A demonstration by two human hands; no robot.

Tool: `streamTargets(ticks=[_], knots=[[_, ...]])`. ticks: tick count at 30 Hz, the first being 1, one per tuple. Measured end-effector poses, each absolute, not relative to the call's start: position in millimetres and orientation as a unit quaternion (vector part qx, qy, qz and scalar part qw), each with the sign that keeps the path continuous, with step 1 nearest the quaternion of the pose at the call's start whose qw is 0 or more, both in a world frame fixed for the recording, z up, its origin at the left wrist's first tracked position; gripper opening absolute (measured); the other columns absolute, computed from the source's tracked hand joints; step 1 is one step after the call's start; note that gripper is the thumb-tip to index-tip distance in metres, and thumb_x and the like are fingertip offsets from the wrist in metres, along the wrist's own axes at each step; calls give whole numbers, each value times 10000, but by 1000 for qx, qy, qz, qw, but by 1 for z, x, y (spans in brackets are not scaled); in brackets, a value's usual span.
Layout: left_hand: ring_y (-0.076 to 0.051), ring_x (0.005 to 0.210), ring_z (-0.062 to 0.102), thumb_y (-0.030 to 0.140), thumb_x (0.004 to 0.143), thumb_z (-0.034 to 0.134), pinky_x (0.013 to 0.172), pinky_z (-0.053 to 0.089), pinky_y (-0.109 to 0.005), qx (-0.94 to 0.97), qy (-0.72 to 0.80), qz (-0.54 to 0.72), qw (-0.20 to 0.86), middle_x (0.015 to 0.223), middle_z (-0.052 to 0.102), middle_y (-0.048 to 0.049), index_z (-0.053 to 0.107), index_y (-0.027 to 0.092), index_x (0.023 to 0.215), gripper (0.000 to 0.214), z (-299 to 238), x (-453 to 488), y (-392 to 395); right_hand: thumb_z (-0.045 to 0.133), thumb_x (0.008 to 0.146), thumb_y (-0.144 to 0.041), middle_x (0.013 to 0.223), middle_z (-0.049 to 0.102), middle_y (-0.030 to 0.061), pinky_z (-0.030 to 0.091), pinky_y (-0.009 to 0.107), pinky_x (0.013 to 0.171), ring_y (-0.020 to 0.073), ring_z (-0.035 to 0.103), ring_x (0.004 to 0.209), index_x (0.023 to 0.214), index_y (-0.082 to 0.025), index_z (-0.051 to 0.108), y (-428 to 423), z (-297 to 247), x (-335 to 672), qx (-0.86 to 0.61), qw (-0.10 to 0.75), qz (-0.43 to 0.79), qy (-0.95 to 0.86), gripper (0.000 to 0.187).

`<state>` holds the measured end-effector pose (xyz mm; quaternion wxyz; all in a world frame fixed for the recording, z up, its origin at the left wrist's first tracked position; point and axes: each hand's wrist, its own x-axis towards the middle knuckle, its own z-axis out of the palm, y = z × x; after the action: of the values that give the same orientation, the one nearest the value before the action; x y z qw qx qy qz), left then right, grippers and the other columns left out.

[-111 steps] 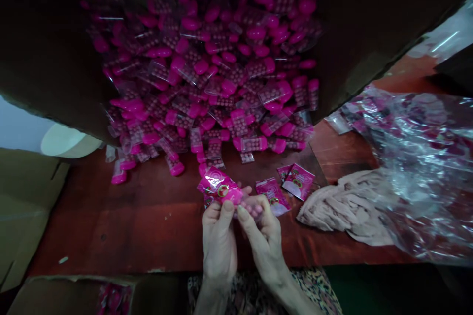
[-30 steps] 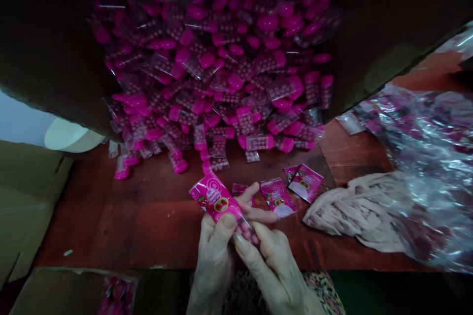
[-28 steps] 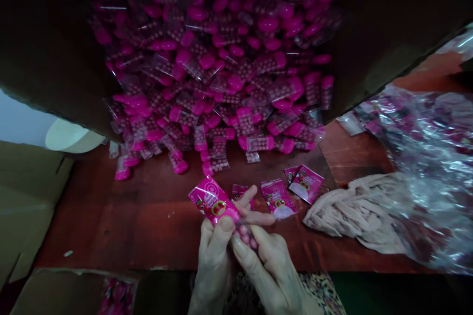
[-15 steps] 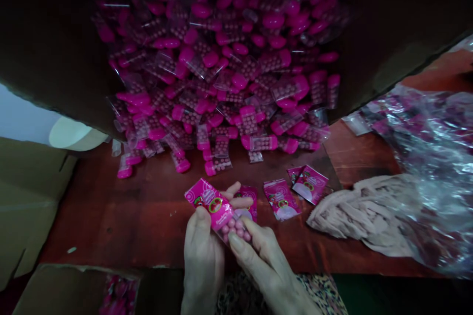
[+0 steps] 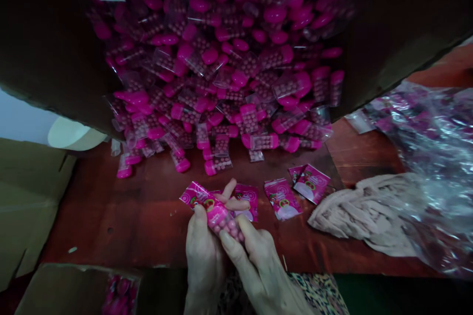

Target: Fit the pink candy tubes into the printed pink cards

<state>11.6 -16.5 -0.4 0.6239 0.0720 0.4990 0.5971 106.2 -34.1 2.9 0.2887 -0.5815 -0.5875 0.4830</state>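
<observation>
Head camera: both your hands are closed on one narrow pink packet (image 5: pixel 218 214), held at a slant between them just above the table (image 5: pixel 129 216). Your left hand (image 5: pixel 203 251) pinches its glossy printed film, thumb lying along the near side. Your right hand (image 5: pixel 254 256) grips the clear lower end between thumb and forefinger, where smooth round pink balls (image 5: pixel 229 229) show through the plastic. Two extended fingers poke out past the packet's far edge.

Just beyond those fingers lies a flat, shiny sachet (image 5: pixel 249 202), partly covered by them. Farther to the right of your right hand rest another squarish sachet (image 5: pixel 283 200) and an overlapping pair of sachets (image 5: pixel 312 183) — all pink, with printed emblems. Past these sits a crumpled, soft beige cloth (image 5: pixel 365 214), its right end under a wrinkled, glinting clear plastic bag (image 5: pixel 436 157).

Well beyond both hands rises a heap of clear containers (image 5: pixel 247 118), filled with pink balls and fitted with rounded, glossy pink caps, between dark box walls (image 5: pixel 388 54). Far to the left of your left hand stand a pale, smooth round-rimmed vessel (image 5: pixel 76 134) and matte cardboard (image 5: pixel 29 197); nearer you, down to the left — an open carton (image 5: pixel 59 288) with shiny pink pieces (image 5: pixel 120 295) inside.
</observation>
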Motion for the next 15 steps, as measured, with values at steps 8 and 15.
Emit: streamTargets(ticks=[8, 15], knots=[[-243, 1241, 444, 532, 821, 460, 1027, 346, -373, 108, 430, 629, 639, 1003, 710, -110, 674, 167, 957, 445, -4, 11, -10, 416, 878, -532, 798, 679, 28, 530, 232, 636, 167, 649, 739, 1046, -221, 624, -31, -4, 99, -597, 309, 538, -509, 410], [-305, 1155, 521, 574, 785, 480, 970, 386, -492, 64, 424, 608, 668, 1032, 699, -122, 668, 191, 926, 449, -10, 15, -12, 280, 938, -313, 764, 703, 72, 518, 255, 581, 186, 659, 614, 1023, -183, 562, -18, 0, 102, -518, 329, 447, -651, 323]])
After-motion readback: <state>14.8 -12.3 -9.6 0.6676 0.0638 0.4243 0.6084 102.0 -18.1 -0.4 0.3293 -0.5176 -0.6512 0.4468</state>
